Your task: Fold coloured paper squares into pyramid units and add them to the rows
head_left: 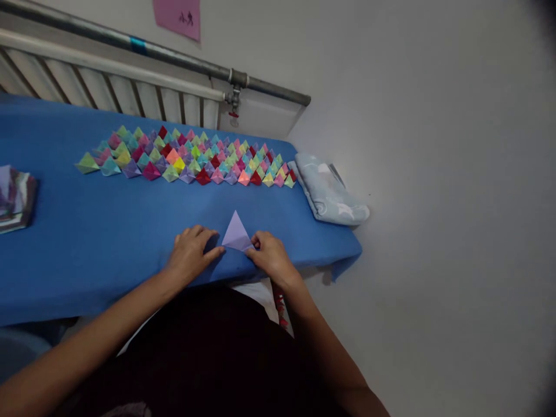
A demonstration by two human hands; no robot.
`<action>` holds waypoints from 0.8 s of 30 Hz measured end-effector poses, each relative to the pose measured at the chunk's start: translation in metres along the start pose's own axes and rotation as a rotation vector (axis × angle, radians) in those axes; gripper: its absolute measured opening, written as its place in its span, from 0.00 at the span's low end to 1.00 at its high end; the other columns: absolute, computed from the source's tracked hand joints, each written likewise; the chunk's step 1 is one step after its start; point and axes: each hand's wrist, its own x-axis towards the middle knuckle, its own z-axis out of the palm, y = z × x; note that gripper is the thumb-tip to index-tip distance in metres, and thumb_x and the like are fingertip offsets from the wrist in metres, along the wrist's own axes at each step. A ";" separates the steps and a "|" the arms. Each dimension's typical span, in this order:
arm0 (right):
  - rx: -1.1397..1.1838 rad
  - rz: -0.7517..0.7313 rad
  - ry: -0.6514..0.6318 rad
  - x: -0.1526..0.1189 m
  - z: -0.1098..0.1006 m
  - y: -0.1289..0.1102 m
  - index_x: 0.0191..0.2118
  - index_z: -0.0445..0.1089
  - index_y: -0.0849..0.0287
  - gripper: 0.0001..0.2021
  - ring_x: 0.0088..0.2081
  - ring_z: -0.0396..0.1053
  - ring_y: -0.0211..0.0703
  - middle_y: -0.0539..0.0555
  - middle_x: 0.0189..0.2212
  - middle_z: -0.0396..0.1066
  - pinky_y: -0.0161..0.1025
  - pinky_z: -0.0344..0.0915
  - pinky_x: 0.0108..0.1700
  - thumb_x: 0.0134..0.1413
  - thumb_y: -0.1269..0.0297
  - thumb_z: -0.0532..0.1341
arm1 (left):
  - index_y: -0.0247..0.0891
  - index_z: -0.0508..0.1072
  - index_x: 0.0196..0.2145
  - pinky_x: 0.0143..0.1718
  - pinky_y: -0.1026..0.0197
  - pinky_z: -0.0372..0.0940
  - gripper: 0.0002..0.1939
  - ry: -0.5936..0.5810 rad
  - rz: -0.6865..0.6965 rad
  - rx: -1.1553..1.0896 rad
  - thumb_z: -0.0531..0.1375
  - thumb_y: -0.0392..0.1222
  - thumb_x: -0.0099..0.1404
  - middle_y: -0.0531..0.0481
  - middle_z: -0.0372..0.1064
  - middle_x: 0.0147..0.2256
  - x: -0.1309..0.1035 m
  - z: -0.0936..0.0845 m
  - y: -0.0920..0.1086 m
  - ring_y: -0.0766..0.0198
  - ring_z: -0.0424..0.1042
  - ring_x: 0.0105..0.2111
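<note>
A sheet of lavender origami paper (237,233), folded into a triangle with its point facing away from me, lies near the front edge of the blue-covered table (108,237). At its right corner, my right hand (270,252) pinches the paper between thumb and curled fingers. My left hand (191,250) rests on the cloth at the other side, thumb tip by the left corner and fingers apart. Beyond both hands stand rows of small folded paper boats (203,176) in many colours.
A stack of coloured paper (15,200) sits at the far left. A folded grey-blue cloth (334,194) lies at the table's right end, against the white wall (434,174). Behind the table are a radiator (117,87) and a metal pipe with a valve (234,95).
</note>
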 end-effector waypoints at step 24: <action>0.976 -0.227 0.055 -0.045 -0.022 -0.042 0.40 0.71 0.55 0.12 0.38 0.66 0.39 0.50 0.36 0.71 0.39 0.63 0.44 0.52 0.56 0.65 | 0.36 0.78 0.24 0.33 0.66 0.66 0.20 -0.163 -0.374 -1.477 0.77 0.53 0.41 0.52 0.73 0.22 -0.024 -0.039 -0.003 0.67 0.71 0.26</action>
